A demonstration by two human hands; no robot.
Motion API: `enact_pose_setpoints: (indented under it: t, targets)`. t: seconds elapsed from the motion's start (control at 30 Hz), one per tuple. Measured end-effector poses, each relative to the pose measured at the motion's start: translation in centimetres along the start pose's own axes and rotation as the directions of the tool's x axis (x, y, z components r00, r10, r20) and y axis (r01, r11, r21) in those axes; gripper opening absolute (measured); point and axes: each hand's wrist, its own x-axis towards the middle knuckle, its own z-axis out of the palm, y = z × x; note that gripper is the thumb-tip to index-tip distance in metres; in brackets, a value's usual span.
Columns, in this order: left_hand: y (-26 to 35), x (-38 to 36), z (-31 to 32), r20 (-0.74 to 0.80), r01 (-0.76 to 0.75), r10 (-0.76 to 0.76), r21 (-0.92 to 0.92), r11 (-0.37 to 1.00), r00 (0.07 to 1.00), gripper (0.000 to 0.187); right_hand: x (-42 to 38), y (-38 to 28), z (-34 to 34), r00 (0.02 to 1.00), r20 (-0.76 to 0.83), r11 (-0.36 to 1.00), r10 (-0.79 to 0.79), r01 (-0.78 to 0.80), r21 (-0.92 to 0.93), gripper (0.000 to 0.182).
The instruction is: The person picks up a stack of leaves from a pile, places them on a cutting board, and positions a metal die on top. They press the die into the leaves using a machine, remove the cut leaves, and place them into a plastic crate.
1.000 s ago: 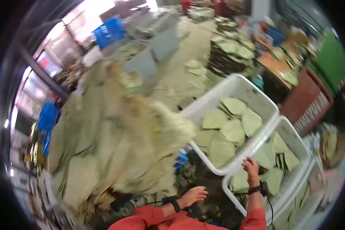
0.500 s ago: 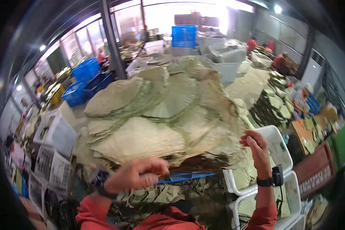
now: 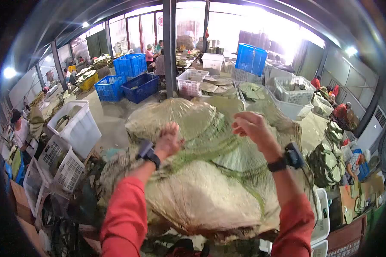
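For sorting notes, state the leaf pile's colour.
Beige and green; the leaf pile shows best in the head view.

Workshop: heaped leaf stacks (image 3: 201, 195), blue crates (image 3: 131, 66), white crates (image 3: 82, 133), dark pillar (image 3: 170, 51), people (image 3: 341, 113) among further piles (image 3: 326, 165).

Open air lies between the left hand (image 3: 169, 140) and the right hand (image 3: 254, 126), over the broad mound of leaves (image 3: 201, 195), which blocks any lower way forward. Beyond it I see a white basket (image 3: 188, 89) and a dark post (image 3: 169, 51) standing in line. Bare floor (image 3: 115, 112) makes a gap leftward, pinched between the mound and a white tub (image 3: 75, 128); a white crate (image 3: 322, 214) hems in the right side.
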Motion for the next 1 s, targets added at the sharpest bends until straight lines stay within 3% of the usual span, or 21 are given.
enact_pose_setpoints:
  t: [0.03, 0.1, 0.2, 0.3, 0.43, 0.53, 0.63, 0.67, 0.9, 1.0]
  targets:
    - [0.2, 0.3, 1.1, 0.147, 0.062, -0.050, -0.076, 0.995, 0.988, 0.079, 3.1, 1.5, 1.2, 0.999, -0.014, 0.999, 0.030, -0.030, 0.033, 0.027]
    - [0.9, -1.3, 3.7, 0.337, 0.105, -0.080, -0.057, 0.993, 0.938, 0.084, 8.8, 5.2, 3.3, 0.994, -0.032, 0.990, 0.101, -0.097, 0.104, 0.030]
    - [1.5, -2.2, 5.4, 0.316, 0.083, -0.072, -0.023, 0.996, 0.946, 0.085, 17.2, 11.8, 5.3, 0.987, -0.158, 0.981, -0.009, -0.022, -0.195, 0.032]
    - [1.5, -2.3, 5.4, 0.352, 0.100, -0.079, -0.042, 0.994, 0.933, 0.085, 22.7, 14.6, 7.7, 0.956, -0.213, 0.877, -0.204, 0.082, -0.473, 0.033]
    - [1.6, -2.9, 5.3, 0.292, 0.072, -0.052, -0.060, 0.996, 0.955, 0.086, 27.4, 18.5, 8.8, 0.959, -0.120, 0.707, -0.255, 0.100, -0.700, 0.042]
    - [1.4, -3.6, 6.5, 0.141, 0.013, -0.002, -0.076, 0.997, 0.990, 0.085, 28.6, 19.1, 9.5, 0.985, -0.094, 0.614, -0.146, 0.016, -0.789, 0.047]
    - [1.4, -3.8, 7.3, 0.097, -0.015, 0.023, -0.084, 0.996, 0.995, 0.085, 29.0, 18.6, 9.3, 1.000, -0.016, 0.545, 0.009, -0.019, -0.838, 0.052]
    - [1.6, -3.8, 7.2, 0.121, 0.001, 0.009, -0.083, 0.997, 0.993, 0.085, 28.9, 18.6, 9.6, 0.999, -0.048, 0.499, -0.014, -0.034, -0.866, 0.055]
    - [1.9, -3.7, 5.7, 0.223, 0.072, -0.041, -0.132, 0.989, 0.974, 0.085, 29.9, 18.6, 9.7, 0.963, 0.061, 0.517, 0.261, -0.087, -0.851, 0.085]
    - [1.7, -3.9, 6.9, 0.184, 0.060, -0.018, -0.223, 0.973, 0.983, 0.085, 29.2, 18.8, 8.8, 0.980, 0.147, 0.653, 0.132, 0.026, -0.757, 0.075]
